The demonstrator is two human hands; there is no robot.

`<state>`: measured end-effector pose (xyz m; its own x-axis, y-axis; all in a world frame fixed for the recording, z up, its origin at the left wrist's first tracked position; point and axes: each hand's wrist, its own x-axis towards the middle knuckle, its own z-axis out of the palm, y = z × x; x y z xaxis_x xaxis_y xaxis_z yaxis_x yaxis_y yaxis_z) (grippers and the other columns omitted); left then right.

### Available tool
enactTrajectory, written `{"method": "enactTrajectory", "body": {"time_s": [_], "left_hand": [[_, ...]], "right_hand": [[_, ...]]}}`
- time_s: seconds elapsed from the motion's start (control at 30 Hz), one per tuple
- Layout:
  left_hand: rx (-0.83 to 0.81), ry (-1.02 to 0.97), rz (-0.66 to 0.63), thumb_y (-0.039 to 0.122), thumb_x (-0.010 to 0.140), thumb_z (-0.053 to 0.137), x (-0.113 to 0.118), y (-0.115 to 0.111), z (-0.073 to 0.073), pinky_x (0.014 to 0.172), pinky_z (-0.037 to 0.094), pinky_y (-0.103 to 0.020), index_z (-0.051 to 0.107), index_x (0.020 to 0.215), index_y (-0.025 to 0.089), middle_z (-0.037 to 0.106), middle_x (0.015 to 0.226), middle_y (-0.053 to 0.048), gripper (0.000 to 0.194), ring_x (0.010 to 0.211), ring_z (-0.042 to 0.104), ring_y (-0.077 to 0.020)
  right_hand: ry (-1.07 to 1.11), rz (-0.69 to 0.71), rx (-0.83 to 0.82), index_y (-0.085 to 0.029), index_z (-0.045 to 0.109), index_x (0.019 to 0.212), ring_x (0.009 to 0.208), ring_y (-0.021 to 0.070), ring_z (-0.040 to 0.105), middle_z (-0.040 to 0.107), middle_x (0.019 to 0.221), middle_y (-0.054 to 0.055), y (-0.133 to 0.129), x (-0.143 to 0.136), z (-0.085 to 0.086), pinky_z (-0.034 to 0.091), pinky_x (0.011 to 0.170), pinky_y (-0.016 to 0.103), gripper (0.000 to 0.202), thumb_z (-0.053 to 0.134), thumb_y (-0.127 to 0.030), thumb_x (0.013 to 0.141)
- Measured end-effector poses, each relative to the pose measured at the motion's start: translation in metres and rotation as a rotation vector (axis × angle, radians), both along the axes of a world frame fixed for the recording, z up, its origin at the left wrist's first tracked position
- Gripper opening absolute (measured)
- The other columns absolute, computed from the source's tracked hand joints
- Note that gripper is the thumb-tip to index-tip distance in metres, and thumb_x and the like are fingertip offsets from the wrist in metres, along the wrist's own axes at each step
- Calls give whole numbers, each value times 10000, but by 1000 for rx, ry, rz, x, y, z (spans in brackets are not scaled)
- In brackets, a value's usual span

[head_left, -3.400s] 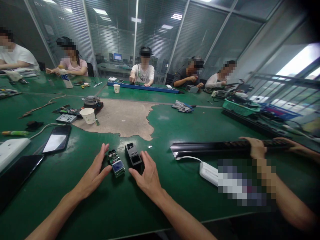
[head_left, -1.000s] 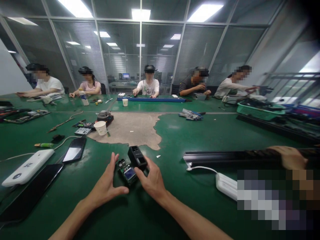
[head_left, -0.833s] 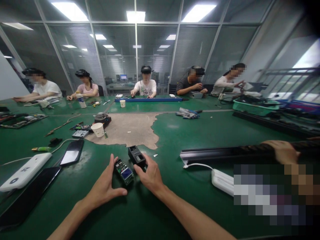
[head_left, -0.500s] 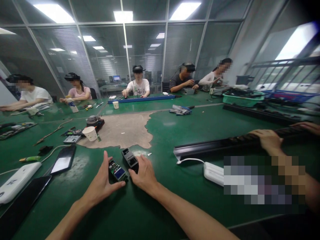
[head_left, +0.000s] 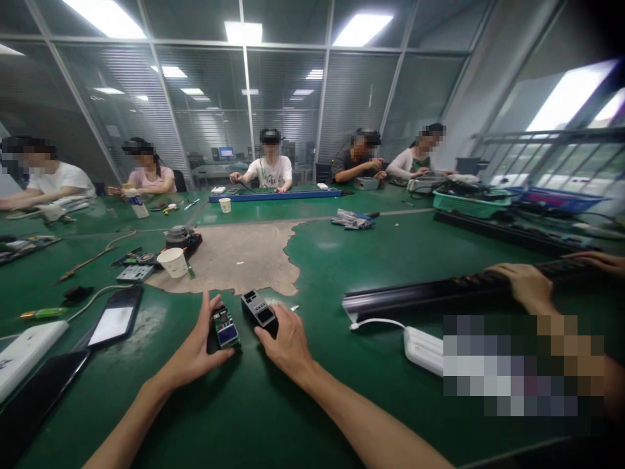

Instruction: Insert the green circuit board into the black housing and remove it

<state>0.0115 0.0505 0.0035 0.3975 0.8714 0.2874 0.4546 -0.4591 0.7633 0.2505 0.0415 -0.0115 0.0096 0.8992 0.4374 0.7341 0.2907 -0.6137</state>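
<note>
My left hand is closed round the sides of a small green circuit board with a blue screen, fingers at its far left and thumb at its near edge. Just right of it, my right hand grips a black and grey plastic casing with rectangular openings. The casing tilts away to the upper left, apart from the board. Both are at the green table, near the edge of a bare tan patch.
A paper cup and electronic parts stand at the left, beyond a phone and a white power strip. At the right, another person's hands touch a long black rail behind a white adapter. Several people sit opposite.
The board has turned a little more upright in my left hand, and both hands sit slightly farther apart. The view has shifted slightly. Across the table, a person's hand has lifted.
</note>
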Motion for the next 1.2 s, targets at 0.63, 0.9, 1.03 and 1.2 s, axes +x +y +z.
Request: {"method": "enactTrajectory", "body": {"time_s": [0.63, 0.9, 1.03, 1.2], "left_hand": [[-144, -49, 22, 421, 806, 759, -24, -3, -1, 1164, 217, -607, -215, 1528, 214, 184, 1600, -232, 1231, 1443, 278, -384], [-78, -91, 41, 363, 762, 803, -23, -3, -7, 1137, 251, -615, -254, 1510, 211, 358, 1516, -214, 1304, 1391, 374, -376], [-71, -139, 33, 314, 717, 838, -20, -7, -4, 1115, 300, -618, -281, 1498, 245, 436, 1454, -187, 1367, 1324, 462, -366], [-197, -252, -57, 280, 710, 837, -28, -8, 0, 1065, 395, -604, -326, 1467, 314, 349, 1530, -192, 1388, 1299, 503, -365]], "right_hand": [[222, 123, -58, -211, 629, 1196, 993, 245, 670, 715, 1081, 65, -5, -8, 21, 514, 898, 390, 363, 636, -389, 879], [261, 223, 7, -215, 630, 1190, 981, 232, 680, 716, 1081, 57, -23, -44, 55, 512, 906, 362, 368, 681, -377, 863], [146, 233, 34, -214, 651, 1129, 979, 241, 672, 715, 1048, 54, -25, -58, 59, 502, 919, 376, 336, 719, -333, 822], [74, 184, 46, -198, 633, 1179, 1070, 287, 646, 700, 1138, 93, -26, -68, 50, 473, 984, 444, 452, 752, -363, 775]]}}
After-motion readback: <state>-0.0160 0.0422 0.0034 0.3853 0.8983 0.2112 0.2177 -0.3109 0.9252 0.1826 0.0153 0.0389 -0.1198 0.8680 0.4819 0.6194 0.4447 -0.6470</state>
